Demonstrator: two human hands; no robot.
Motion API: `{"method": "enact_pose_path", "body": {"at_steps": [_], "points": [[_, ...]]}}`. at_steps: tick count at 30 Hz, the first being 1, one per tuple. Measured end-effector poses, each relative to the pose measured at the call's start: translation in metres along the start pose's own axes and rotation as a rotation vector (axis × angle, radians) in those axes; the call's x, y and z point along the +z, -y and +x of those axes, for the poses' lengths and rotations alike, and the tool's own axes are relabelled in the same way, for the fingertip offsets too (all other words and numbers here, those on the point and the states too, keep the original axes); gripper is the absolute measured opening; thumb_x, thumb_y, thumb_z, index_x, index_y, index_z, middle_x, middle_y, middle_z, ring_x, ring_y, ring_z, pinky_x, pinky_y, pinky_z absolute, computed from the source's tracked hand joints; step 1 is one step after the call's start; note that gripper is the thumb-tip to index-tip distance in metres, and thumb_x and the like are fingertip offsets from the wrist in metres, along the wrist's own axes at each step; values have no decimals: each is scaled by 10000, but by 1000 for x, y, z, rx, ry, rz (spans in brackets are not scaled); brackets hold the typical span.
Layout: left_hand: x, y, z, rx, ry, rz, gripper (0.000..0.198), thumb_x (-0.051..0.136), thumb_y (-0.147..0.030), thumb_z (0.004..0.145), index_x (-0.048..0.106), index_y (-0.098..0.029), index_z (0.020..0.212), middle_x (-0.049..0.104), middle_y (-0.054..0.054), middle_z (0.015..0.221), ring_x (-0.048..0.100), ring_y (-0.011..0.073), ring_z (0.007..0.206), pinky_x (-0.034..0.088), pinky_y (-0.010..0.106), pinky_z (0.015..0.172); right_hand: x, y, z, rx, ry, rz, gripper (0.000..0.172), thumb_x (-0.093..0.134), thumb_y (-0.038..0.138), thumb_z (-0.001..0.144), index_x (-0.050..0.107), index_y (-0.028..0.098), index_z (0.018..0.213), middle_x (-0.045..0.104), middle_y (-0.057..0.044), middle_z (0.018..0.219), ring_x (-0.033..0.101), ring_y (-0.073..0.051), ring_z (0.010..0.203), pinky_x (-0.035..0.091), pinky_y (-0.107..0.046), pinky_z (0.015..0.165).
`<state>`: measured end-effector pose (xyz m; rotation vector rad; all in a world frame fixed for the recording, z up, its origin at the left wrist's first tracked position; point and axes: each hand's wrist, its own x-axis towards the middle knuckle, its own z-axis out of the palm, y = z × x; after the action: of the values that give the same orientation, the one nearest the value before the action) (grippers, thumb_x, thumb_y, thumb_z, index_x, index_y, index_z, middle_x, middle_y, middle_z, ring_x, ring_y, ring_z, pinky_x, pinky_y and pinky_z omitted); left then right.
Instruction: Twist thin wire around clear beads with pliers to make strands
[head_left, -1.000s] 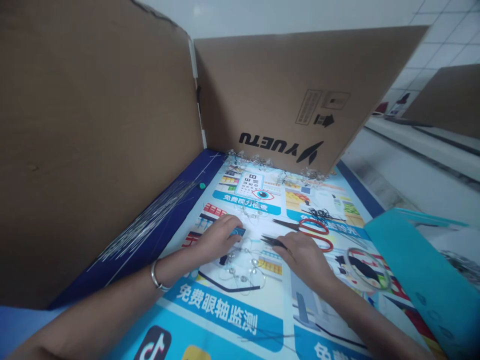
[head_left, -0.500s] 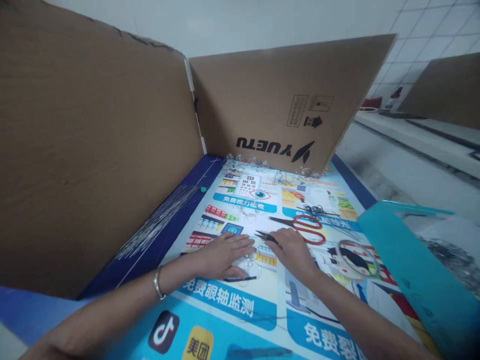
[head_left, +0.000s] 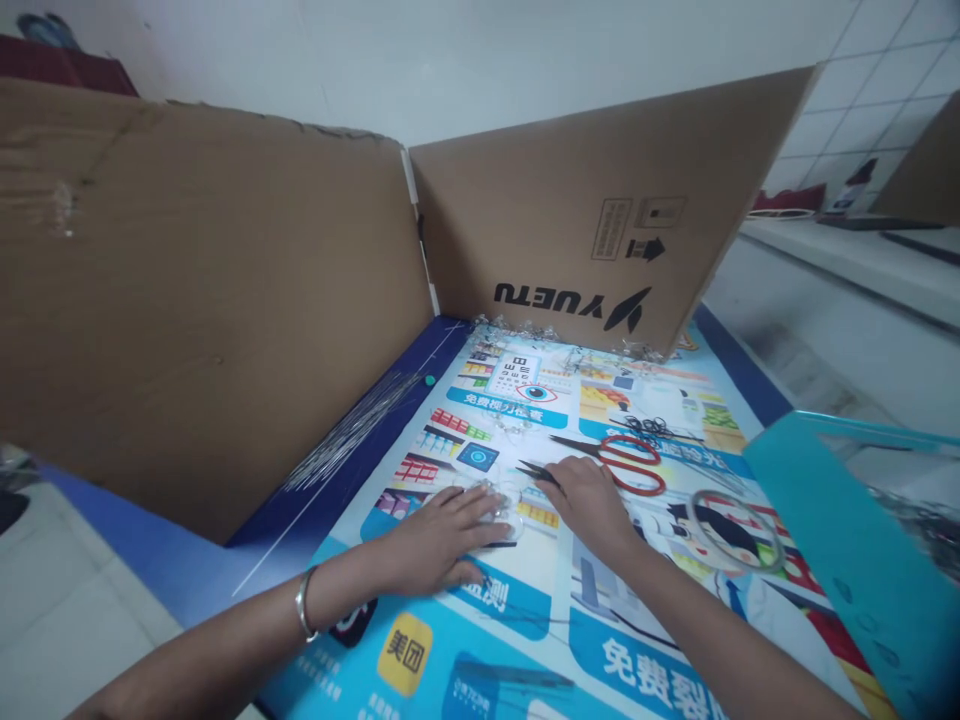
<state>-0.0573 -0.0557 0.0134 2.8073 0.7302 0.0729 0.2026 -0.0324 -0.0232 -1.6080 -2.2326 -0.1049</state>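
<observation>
My left hand [head_left: 439, 540] lies palm down on the printed sheet [head_left: 555, 550], fingers stretched and apart. Under and beside its fingertips is a small clear, shiny piece [head_left: 513, 520], mostly covered, so its kind is unclear. My right hand [head_left: 589, 500] is closed around dark pointed pliers [head_left: 534, 471], whose slightly parted jaws point left; the grip hides their handles. Just beyond that hand rest scissors [head_left: 634, 465] with red-orange handles and dark blades. To its right lies a ring-shaped coil [head_left: 694, 520], greyish and see-through.
Cardboard panels [head_left: 225, 290] stand along the left and back. Thin metal wires [head_left: 352, 430] lie beside the left panel. Clear beaded pieces [head_left: 517, 328] line the back, near a tangle of black wire [head_left: 645, 428]. A teal box [head_left: 832, 520] at right holds dark wiry bits.
The view has shifted, showing more floor at left. My left hand has moved toward me and spread its fingers over the clear piece. My right hand keeps its hold on the pliers.
</observation>
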Motion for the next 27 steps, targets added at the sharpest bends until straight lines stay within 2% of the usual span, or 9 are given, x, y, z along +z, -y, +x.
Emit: {"method": "enact_pose_path", "body": {"at_steps": [4, 8, 10, 12, 15, 17, 19, 23, 27], "points": [[7, 5, 13, -47, -19, 62, 554, 353, -499, 878, 243, -278, 1375, 209, 67, 1463, 155, 273, 1337, 194, 474, 1044, -2, 2, -1, 8, -1, -7, 264, 430, 389, 879, 615, 203, 854, 608, -65, 828, 506, -228, 823, 316, -340, 726], [6, 7, 29, -174, -77, 138, 573, 420, -510, 847, 303, -258, 1347, 246, 80, 1449, 206, 288, 1317, 223, 472, 1020, -3, 0, 1, 10, -10, 17, 252, 438, 379, 877, 616, 202, 862, 610, -62, 816, 519, -219, 813, 330, -329, 722], [1, -5, 33, -218, -119, 153, 562, 472, -493, 828, 348, -243, 1316, 312, 91, 1417, 255, 296, 1291, 231, 481, 1004, -3, -2, 1, 11, -14, 40, 253, 432, 379, 880, 615, 205, 883, 613, -55, 817, 527, -210, 814, 340, -321, 730], [-7, -23, 32, -213, -155, 132, 493, 508, -395, 837, 378, -229, 1283, 399, 85, 1359, 332, 266, 1243, 258, 440, 988, -3, -5, 2, 16, -16, 64, 260, 422, 386, 884, 612, 210, 892, 614, -50, 820, 532, -205, 815, 348, -317, 735], [-12, -53, 24, -97, -54, 70, 298, 561, -360, 803, 524, -207, 1056, 608, 33, 1035, 533, 195, 938, 373, 343, 841, -1, -8, 3, 24, -8, 93, 270, 410, 397, 886, 608, 215, 873, 615, -46, 823, 536, -204, 810, 355, -318, 736], [-5, -66, 19, 20, 26, 104, 330, 580, -455, 760, 545, -188, 951, 609, 36, 908, 539, 200, 838, 394, 316, 729, 1, -10, 3, 23, 2, 107, 268, 412, 400, 883, 606, 216, 864, 615, -45, 828, 536, -205, 812, 358, -322, 741], [10, -73, 16, 139, 32, 206, 211, 583, -361, 776, 541, -194, 897, 589, 18, 814, 529, 184, 738, 372, 286, 633, 2, -11, 2, 17, 11, 117, 261, 421, 400, 878, 606, 217, 872, 616, -45, 832, 535, -206, 820, 360, -325, 747], [44, -73, 16, 194, -94, 283, 195, 561, -386, 792, 516, -203, 843, 553, 16, 789, 499, 175, 701, 304, 260, 544, 1, -12, 0, 4, 18, 120, 246, 435, 393, 870, 606, 217, 878, 620, -45, 848, 536, -206, 826, 367, -323, 744], [59, -68, 19, 216, -239, 309, 188, 578, -347, 787, 486, -190, 740, 533, -2, 683, 474, 152, 621, 247, 253, 508, 1, -12, -2, -8, 7, 119, 244, 438, 383, 870, 606, 210, 897, 623, -52, 865, 537, -211, 833, 376, -327, 740]]}}
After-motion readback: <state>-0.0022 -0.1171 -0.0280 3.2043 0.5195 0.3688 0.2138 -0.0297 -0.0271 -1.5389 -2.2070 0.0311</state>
